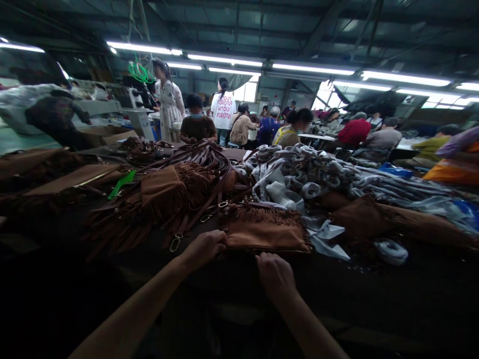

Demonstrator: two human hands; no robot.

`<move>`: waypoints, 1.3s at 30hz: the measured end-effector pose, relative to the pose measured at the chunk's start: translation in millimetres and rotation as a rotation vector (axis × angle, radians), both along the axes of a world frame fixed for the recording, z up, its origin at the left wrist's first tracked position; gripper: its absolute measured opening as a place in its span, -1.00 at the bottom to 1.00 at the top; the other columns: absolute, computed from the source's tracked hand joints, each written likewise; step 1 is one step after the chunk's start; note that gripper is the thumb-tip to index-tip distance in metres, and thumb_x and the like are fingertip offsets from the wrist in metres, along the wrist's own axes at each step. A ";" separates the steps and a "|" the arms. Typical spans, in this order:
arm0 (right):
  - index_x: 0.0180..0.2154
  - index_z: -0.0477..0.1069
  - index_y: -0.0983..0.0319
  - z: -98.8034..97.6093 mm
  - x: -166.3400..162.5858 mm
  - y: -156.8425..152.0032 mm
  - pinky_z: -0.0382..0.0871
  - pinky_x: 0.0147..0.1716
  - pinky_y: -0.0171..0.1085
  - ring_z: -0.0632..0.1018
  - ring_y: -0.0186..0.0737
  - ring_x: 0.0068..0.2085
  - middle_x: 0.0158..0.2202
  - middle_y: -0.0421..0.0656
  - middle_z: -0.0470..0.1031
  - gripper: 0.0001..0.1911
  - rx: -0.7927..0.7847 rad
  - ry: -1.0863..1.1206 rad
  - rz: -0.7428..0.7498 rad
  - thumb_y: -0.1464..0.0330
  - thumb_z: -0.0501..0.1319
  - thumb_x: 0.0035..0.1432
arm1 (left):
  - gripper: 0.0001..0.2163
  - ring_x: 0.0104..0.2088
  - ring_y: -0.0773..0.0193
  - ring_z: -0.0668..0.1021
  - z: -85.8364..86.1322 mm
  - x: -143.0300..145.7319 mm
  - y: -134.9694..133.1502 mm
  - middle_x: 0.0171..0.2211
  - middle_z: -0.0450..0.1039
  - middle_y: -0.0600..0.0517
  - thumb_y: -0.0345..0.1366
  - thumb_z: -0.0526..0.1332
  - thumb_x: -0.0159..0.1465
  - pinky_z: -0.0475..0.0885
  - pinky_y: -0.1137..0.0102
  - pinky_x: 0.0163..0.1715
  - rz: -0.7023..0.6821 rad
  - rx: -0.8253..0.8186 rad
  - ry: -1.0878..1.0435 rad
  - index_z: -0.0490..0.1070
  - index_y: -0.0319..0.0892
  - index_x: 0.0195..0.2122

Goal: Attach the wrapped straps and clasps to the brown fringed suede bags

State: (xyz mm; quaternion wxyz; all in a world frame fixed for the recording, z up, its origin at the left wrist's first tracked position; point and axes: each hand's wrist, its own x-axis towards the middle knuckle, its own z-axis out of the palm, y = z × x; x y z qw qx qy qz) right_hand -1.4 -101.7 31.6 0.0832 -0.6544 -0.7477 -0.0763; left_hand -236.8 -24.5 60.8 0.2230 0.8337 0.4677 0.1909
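A brown fringed bag (267, 233) lies flat in front of me, its fringe at the far side and its edge with a zipper toward me. My left hand (205, 248) is closed on the bag's near left corner. Just below the bag's near edge is my right hand (276, 274), its fingers curled together. Whatever those fingers pinch is hidden in the dark. Beyond the bag's left side lie metal clasps, one large clasp (175, 243) on a brown strap.
Brown straps (207, 154) and another fringed bag (161, 183) are heaped at left, beside a green comb (121, 184). Plastic-wrapped straps (299, 164) pile up at right, with a wrapped roll (391, 252) nearer me. Across the table sits a person (197, 127); several others work behind.
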 end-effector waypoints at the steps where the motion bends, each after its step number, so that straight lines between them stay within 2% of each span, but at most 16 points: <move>1: -0.41 0.40 0.22 1.2 19.8 -2.8 0.19 -0.45 -0.31 0.52 -0.22 -0.39 -0.45 -0.12 0.50 -0.73 0.008 -0.017 -0.045 0.40 0.00 0.29 | -0.91 -0.25 0.26 0.50 0.7 -4.2 4.6 -0.31 0.48 0.05 -0.38 0.14 0.17 0.30 0.47 -0.24 0.014 0.018 -0.002 0.43 -0.14 -0.32; 4: -0.39 0.39 0.22 2.1 76.4 -13.5 0.16 -0.48 -0.31 0.52 -0.21 -0.37 -0.44 -0.12 0.50 -0.76 0.036 -0.055 -0.162 0.37 0.02 0.28 | -0.90 -0.25 0.25 0.50 2.0 -17.1 19.9 -0.31 0.48 0.05 -0.34 0.12 0.20 0.31 0.45 -0.22 0.056 0.044 -0.008 0.41 -0.14 -0.33; 6: -0.40 0.38 0.21 0.0 101.5 -20.6 0.14 -0.50 -0.31 0.51 -0.22 -0.37 -0.44 -0.13 0.49 -0.75 0.031 -0.069 -0.198 0.35 0.02 0.29 | -0.89 -0.24 0.24 0.50 0.5 -23.1 29.5 -0.31 0.48 0.06 -0.32 0.11 0.20 0.31 0.44 -0.20 0.061 0.024 0.003 0.42 -0.13 -0.32; 11: -0.40 0.37 0.19 -8.4 114.9 -27.8 0.14 -0.47 -0.32 0.50 -0.24 -0.35 -0.42 -0.17 0.48 -0.74 -0.019 -0.003 -0.223 0.31 0.01 0.31 | -0.87 -0.24 0.21 0.50 -6.4 -27.1 42.5 -0.30 0.48 0.04 -0.29 0.11 0.20 0.34 0.40 -0.19 0.085 -0.053 0.092 0.44 -0.13 -0.33; 13: -0.40 0.36 0.18 -9.1 112.2 -28.2 0.17 -0.44 -0.31 0.50 -0.22 -0.32 -0.40 -0.17 0.48 -0.75 -0.029 0.043 -0.225 0.30 0.02 0.30 | -0.86 -0.23 0.18 0.50 -6.0 -20.8 38.5 -0.27 0.47 0.01 -0.29 0.14 0.18 0.35 0.36 -0.17 0.105 -0.014 0.135 0.46 -0.13 -0.28; 16: -0.32 0.37 0.18 -7.3 108.0 -28.6 0.21 -0.37 -0.30 0.50 -0.20 -0.27 -0.35 -0.17 0.49 -0.85 0.006 0.117 -0.195 0.28 0.10 0.24 | -0.74 -0.09 0.11 0.46 -4.3 9.1 18.7 -0.12 0.42 -0.04 -0.31 0.21 0.15 0.35 0.26 -0.06 0.071 0.183 0.113 0.43 -0.12 -0.11; 19: -0.24 0.37 0.19 -6.1 105.5 -27.7 0.24 -0.34 -0.28 0.50 -0.17 -0.26 -0.31 -0.15 0.49 -0.84 0.044 0.169 -0.183 0.25 0.17 0.18 | -0.57 0.08 0.10 0.35 -8.4 61.9 -7.5 0.06 0.32 -0.04 -0.30 0.27 0.15 0.28 0.20 0.09 -0.076 0.336 0.041 0.32 -0.05 0.07; 21: -0.26 0.38 0.19 -6.0 105.5 -25.9 0.26 -0.35 -0.28 0.51 -0.16 -0.26 -0.32 -0.14 0.50 -0.85 0.036 0.194 -0.180 0.26 0.15 0.20 | -0.43 0.18 0.08 0.25 -13.7 99.2 -19.2 0.17 0.21 -0.02 -0.32 0.30 0.13 0.22 0.15 0.15 -0.192 0.410 0.066 0.20 0.02 0.17; 23: -0.26 0.39 0.20 -5.8 106.9 -23.5 0.27 -0.35 -0.28 0.51 -0.17 -0.27 -0.31 -0.13 0.51 -0.85 0.029 0.219 -0.171 0.27 0.13 0.22 | -0.36 0.23 0.05 0.18 -18.3 130.3 -22.9 0.23 0.13 -0.02 -0.31 0.32 0.12 0.17 0.12 0.19 -0.257 0.481 0.101 0.14 0.04 0.21; 26: -0.19 0.41 0.21 -5.8 109.4 -20.8 0.31 -0.31 -0.27 0.52 -0.16 -0.24 -0.26 -0.11 0.52 -0.82 0.067 0.257 -0.148 0.29 0.11 0.24 | -0.42 0.25 0.06 0.14 -22.1 161.9 -17.0 0.25 0.10 -0.02 -0.27 0.26 0.18 0.10 0.14 0.22 -0.337 0.564 0.149 0.13 0.03 0.23; 31: -0.09 0.42 0.24 -11.0 114.6 -22.0 0.35 -0.17 -0.24 0.52 -0.13 -0.14 -0.17 -0.05 0.53 -0.72 0.148 0.447 -0.119 0.26 0.10 0.24 | -0.58 0.18 0.16 0.27 -28.5 185.6 -4.7 0.17 0.25 0.00 -0.33 0.08 0.32 0.08 0.21 0.21 -0.374 0.601 0.191 0.17 -0.01 0.20; 33: -0.10 0.44 0.21 -12.6 121.6 -22.7 0.36 -0.15 -0.26 0.53 -0.16 -0.14 -0.17 -0.08 0.54 -0.69 0.136 0.610 -0.100 0.21 0.06 0.26 | -0.62 0.15 0.16 0.29 -31.7 188.4 -4.1 0.14 0.29 0.02 -0.33 0.07 0.32 0.11 0.21 0.19 -0.373 0.581 0.187 0.21 -0.03 0.17; 35: -0.14 0.46 0.19 -12.1 131.6 -21.8 0.38 -0.19 -0.28 0.55 -0.20 -0.19 -0.21 -0.10 0.55 -0.64 0.125 0.767 -0.150 0.18 -0.02 0.29 | -0.64 0.13 0.18 0.31 -34.4 188.9 -4.1 0.12 0.32 0.05 -0.33 0.08 0.32 0.12 0.22 0.18 -0.372 0.564 0.174 0.24 -0.03 0.14; 37: -0.18 0.48 0.19 -9.8 141.2 -18.5 0.39 -0.21 -0.27 0.56 -0.19 -0.22 -0.22 -0.10 0.56 -0.63 0.105 0.826 -0.231 0.17 -0.02 0.27 | -0.65 0.12 0.18 0.31 -36.8 188.5 -3.4 0.11 0.34 0.06 -0.34 0.10 0.31 0.13 0.22 0.17 -0.370 0.556 0.154 0.26 -0.02 0.13; 39: -0.18 0.49 0.19 -7.3 146.2 -13.1 0.38 -0.14 -0.23 0.55 -0.14 -0.17 -0.18 -0.09 0.55 -0.67 0.046 0.817 -0.229 0.17 0.06 0.21 | -0.64 0.12 0.18 0.31 -38.9 188.4 -2.0 0.11 0.34 0.06 -0.34 0.11 0.31 0.13 0.22 0.17 -0.366 0.554 0.131 0.26 -0.02 0.13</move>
